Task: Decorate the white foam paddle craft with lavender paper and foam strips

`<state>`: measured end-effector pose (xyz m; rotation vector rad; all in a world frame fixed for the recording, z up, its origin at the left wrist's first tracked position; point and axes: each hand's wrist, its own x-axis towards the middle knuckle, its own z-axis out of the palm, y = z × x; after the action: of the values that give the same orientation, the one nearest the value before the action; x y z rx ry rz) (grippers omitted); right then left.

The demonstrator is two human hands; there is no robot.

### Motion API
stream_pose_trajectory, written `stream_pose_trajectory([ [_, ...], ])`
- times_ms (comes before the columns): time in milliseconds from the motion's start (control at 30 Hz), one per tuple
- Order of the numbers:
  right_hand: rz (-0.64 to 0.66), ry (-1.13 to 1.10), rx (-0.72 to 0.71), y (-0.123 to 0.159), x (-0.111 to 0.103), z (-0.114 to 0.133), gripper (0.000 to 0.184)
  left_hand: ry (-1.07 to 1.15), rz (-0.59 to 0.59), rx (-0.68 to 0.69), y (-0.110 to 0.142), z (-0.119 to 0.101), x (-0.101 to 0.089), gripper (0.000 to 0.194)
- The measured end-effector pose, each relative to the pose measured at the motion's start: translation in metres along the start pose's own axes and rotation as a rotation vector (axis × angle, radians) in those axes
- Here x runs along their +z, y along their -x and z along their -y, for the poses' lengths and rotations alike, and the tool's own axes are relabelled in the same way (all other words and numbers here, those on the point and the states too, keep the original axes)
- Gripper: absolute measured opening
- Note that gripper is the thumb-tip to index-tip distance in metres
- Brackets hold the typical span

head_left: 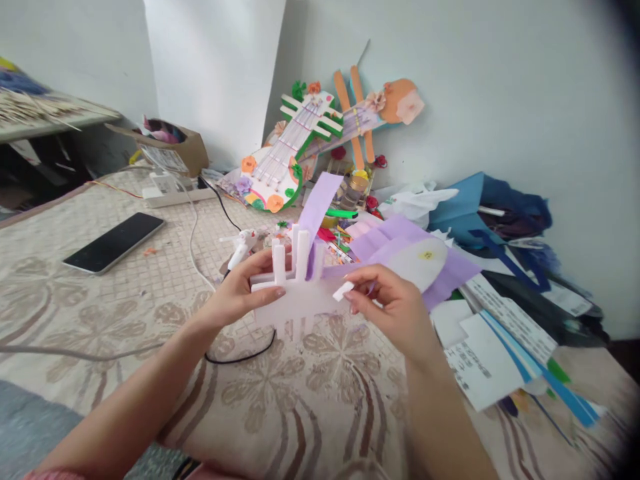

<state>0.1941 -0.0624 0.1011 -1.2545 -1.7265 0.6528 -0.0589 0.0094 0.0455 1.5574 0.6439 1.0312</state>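
Observation:
My left hand [255, 283] is wrapped round one end of a white foam craft piece [300, 300], its thumb along the near face. Several upright white strips rise from the piece's upper edge. Among them a purple paper strip [321, 200] stands up at a tilt. Between the thumb and fingers of my right hand [383, 297] is a small white foam scrap [343, 291], in front of the craft piece's right end; I cannot tell whether they touch. A white glue gun [244, 245] lies just behind my left hand.
A phone [115, 243] lies at left, near a power strip [177, 195] and a cardboard box [185, 150]. Decorated model guitars [295, 143] lean at the wall. Purple paper [400, 243], a blue bag [455, 207] and printed cardboard [487, 363] crowd the right. Cables cross the tablecloth [280, 387].

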Motion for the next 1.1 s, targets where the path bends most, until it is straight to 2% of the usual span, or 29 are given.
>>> stream_pose_trajectory([
  [267, -0.251, -0.02, 0.043, 0.008, -0.045, -0.006, 0.016, 0.02, -0.14, 0.0, -0.001, 0.004, -0.014, 0.062],
  [467, -0.318, -0.008, 0.1, 0.019, -0.07, -0.025, 0.019, 0.164, -0.305, 0.076, -0.005, -0.001, -0.019, 0.055],
  [600, -0.345, 0.041, 0.178, 0.023, -0.08, -0.043, 0.022, 0.218, -0.448, 0.19, -0.01, -0.007, -0.019, 0.057],
  [733, -0.325, 0.013, 0.229, 0.012, -0.069, -0.066, 0.025, 0.229, -0.522, 0.264, -0.014, -0.007, -0.023, 0.057],
  [933, -0.168, -0.016, 0.26, -0.019, -0.017, -0.106, 0.025, 0.27, -0.556, 0.271, -0.016, -0.008, -0.023, 0.052],
  [1033, -0.052, -0.029, 0.254, -0.032, 0.0, -0.115, 0.037, 0.296, -0.577, 0.277, -0.016, -0.007, -0.024, 0.057],
  [1100, 0.002, -0.014, 0.25, -0.039, 0.002, -0.116, 0.04, 0.306, -0.576, 0.274, -0.016, -0.006, -0.024, 0.059],
])
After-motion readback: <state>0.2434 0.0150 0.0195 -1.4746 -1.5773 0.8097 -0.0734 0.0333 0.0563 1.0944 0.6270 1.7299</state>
